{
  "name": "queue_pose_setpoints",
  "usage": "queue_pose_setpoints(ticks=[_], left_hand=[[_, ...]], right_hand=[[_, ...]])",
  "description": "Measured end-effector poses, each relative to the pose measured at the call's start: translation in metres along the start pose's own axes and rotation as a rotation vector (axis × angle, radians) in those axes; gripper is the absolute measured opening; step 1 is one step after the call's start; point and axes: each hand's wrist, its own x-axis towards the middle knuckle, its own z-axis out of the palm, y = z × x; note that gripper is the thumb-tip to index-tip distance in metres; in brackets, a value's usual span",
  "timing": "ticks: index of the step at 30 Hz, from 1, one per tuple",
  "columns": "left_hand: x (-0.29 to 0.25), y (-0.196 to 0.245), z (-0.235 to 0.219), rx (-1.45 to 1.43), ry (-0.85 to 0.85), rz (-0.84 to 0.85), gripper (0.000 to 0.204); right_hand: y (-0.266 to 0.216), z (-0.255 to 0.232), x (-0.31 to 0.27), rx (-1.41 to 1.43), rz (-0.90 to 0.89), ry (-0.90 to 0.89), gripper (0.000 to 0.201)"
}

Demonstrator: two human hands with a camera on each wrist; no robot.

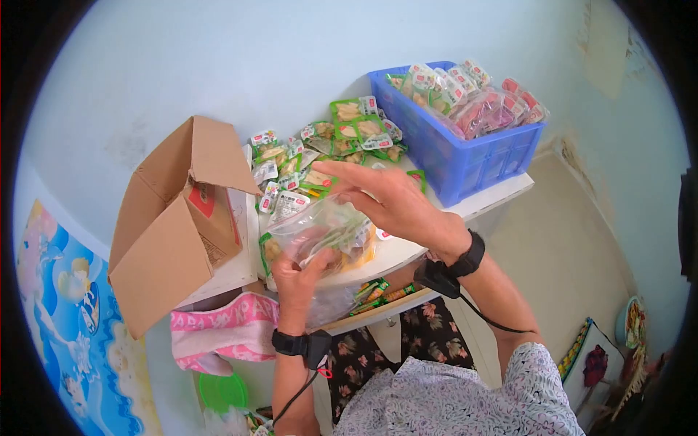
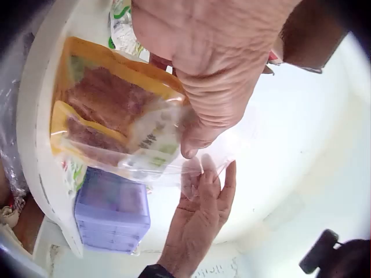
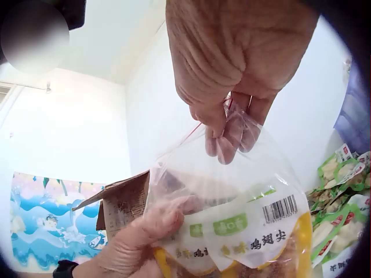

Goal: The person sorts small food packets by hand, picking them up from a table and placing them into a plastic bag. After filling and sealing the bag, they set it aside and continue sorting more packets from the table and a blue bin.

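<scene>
A clear zip bag (image 1: 318, 224) with a red line along its mouth is held up over the white table (image 1: 349, 276). Inside it are yellow-edged snack packets (image 2: 110, 98) with brown contents and white printed labels. My left hand (image 1: 297, 282) grips the bag's side, thumb lying across the plastic near the labels. At the bag's mouth, my right hand (image 3: 232, 87) pinches the top edge, and its fingertips show through the film in the right wrist view. Behind the bag lies a heap of green-edged snack packets (image 1: 349, 131).
An open cardboard box (image 1: 163, 247) stands on the left. At the back right, a blue crate (image 1: 480, 163) holds more packets, some pink. Below the tabletop, an open drawer (image 1: 392, 298) contains small green and orange packets. A pink-and-white towel (image 1: 225, 327) hangs under the box.
</scene>
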Motion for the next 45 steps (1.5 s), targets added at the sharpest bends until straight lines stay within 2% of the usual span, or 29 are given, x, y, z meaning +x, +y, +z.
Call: queue_pose_setpoints(ticks=[4, 7, 9, 11, 14, 22, 25, 28, 31, 34, 37, 40, 43, 45], left_hand=[[0.005, -0.001, -0.006, 0.131, 0.015, 0.019, 0.022], [0.008, -0.007, -0.005, 0.061, 0.092, 0.045, 0.013], [0.007, -0.004, -0.003, 0.053, 0.093, 0.038, 0.012], [0.009, -0.005, -0.002, 0.04, 0.107, 0.045, 0.013], [0.014, -0.014, -0.01, 0.018, 0.132, 0.074, 0.016], [0.023, 0.031, -0.001, -0.002, 0.142, 0.135, 0.015], [0.027, 0.024, -0.012, 0.053, 0.19, 0.055, 0.013], [0.037, 0.009, -0.024, -0.042, 0.161, 0.14, 0.011], [0.045, 0.011, -0.037, 0.033, 0.146, 0.186, 0.011], [0.052, 0.016, -0.032, -0.002, 0.134, 0.208, 0.011], [0.053, 0.02, -0.037, 0.069, 0.1, 0.16, 0.012], [0.056, 0.037, -0.032, 0.142, 0.185, 0.241, 0.016], [0.057, 0.079, -0.016, 0.675, 0.129, 0.536, 0.028], [0.062, 0.101, 0.005, 0.866, -0.001, 0.665, 0.036]], right_hand=[[0.008, 0.0, -0.002, 0.075, 0.036, -0.001, 0.058], [0.01, -0.002, -0.014, 0.139, 0.08, 0.067, 0.055], [0.017, -0.005, -0.023, 0.127, 0.144, 0.051, 0.048], [0.03, -0.01, -0.031, 0.075, 0.246, -0.042, 0.038], [0.051, -0.012, -0.037, 0.34, 0.379, 0.015, 0.022], [0.038, -0.009, -0.033, 0.431, 0.308, 0.124, 0.017], [0.04, 0.0, -0.034, 0.491, 0.313, 0.191, 0.019], [0.04, 0.0, -0.038, 0.525, 0.333, 0.259, 0.02], [0.034, 0.0, -0.036, 0.501, 0.306, 0.328, 0.019], [0.035, 0.006, -0.041, 0.492, 0.305, 0.38, 0.018], [0.037, 0.005, -0.039, 0.457, 0.255, 0.382, 0.016], [0.031, 0.001, -0.039, 0.425, 0.226, 0.376, 0.015], [0.033, 0.002, -0.036, 0.414, 0.206, 0.39, 0.015], [0.034, 0.005, -0.036, 0.403, 0.198, 0.4, 0.015]])
